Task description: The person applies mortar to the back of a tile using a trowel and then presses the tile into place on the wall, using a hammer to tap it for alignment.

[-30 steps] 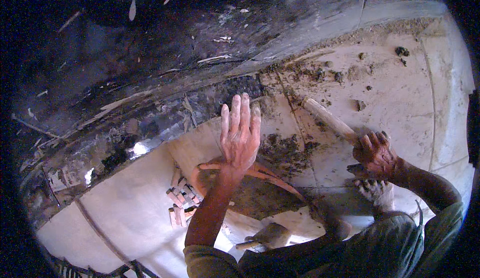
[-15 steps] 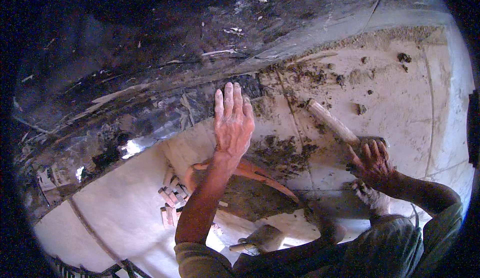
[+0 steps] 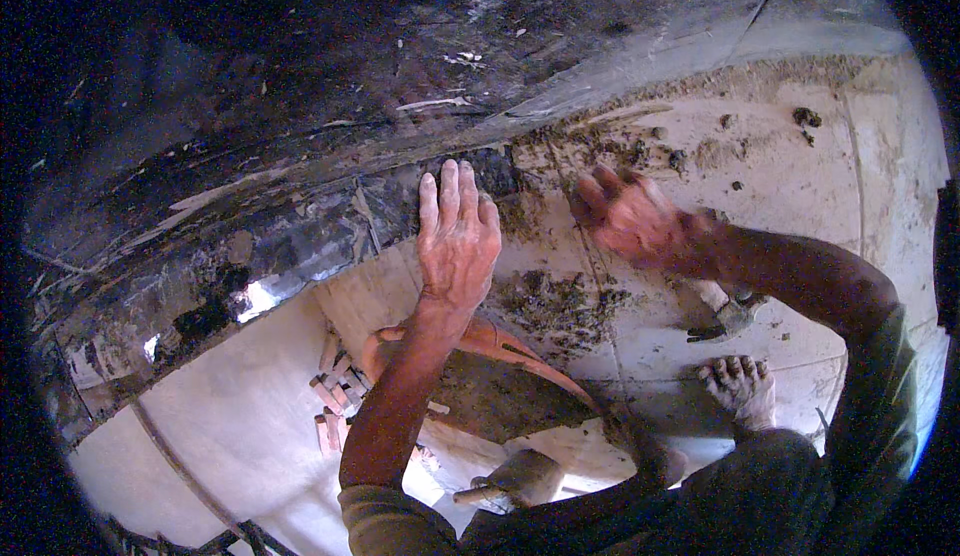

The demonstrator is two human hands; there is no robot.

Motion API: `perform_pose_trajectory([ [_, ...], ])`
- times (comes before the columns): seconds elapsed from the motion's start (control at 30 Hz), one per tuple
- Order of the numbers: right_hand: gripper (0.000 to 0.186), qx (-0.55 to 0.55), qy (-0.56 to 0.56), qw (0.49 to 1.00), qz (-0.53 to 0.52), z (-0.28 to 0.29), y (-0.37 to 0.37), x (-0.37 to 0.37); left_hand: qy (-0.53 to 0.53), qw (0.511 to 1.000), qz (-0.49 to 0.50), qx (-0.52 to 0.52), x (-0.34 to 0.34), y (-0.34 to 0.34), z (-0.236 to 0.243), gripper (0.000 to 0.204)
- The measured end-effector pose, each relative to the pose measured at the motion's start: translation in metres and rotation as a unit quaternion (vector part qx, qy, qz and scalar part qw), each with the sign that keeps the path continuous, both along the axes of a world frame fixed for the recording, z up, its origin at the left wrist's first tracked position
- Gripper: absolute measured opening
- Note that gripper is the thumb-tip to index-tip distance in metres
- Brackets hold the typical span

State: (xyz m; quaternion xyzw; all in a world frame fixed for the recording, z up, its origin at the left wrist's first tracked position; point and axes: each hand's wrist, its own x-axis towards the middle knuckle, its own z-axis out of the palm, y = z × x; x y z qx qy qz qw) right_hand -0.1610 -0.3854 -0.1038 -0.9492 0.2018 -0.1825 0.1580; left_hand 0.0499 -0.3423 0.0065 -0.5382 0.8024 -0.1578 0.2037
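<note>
My left hand [image 3: 458,248] lies flat with its fingers stretched out, its fingertips on the dark strip [image 3: 402,196] along the foot of the blackened wall. My right hand [image 3: 640,218] is smeared by motion over the pale tiled floor, close to the wall's foot. Its fingers look bent, but whether they hold anything does not show. Below my right forearm lies a hammer; its metal head [image 3: 736,320] is in view, while most of its wooden handle is hidden. Dark crumbs of mortar [image 3: 548,306] are scattered on the floor between my hands.
An orange basin [image 3: 540,364] with grey-brown residue stands below my left hand. Near it are a pile of small reddish blocks [image 3: 338,396] and a trowel-like tool [image 3: 515,481]. My bare foot [image 3: 742,391] rests at the right. Dirt lumps [image 3: 806,118] lie farther off.
My right hand has let go of the hammer and moved up and left toward the wall's foot. The hammer stays on the floor. My left hand keeps nearly the same place.
</note>
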Motion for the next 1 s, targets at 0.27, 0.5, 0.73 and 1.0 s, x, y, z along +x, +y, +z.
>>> perform_pose_trajectory([
  [0.27,0.012,-0.058,-0.271,0.961,-0.006,-0.062,-0.002,0.078,-0.019,1.000,0.010,0.001,0.009,0.006,0.002,0.011],
  [0.5,0.011,-0.298,-0.115,0.935,-0.154,-0.107,-0.001,0.112,0.006,1.000,0.002,-0.008,0.006,0.002,0.000,0.010],
  [0.73,0.011,-0.174,-0.235,0.946,-0.141,-0.082,-0.012,0.097,0.001,1.000,0.006,-0.020,0.013,0.007,-0.001,0.013],
  [1.0,0.010,0.004,-0.244,0.969,-0.047,-0.109,-0.019,0.105,-0.007,1.000,0.013,-0.012,0.009,0.006,0.004,0.007],
])
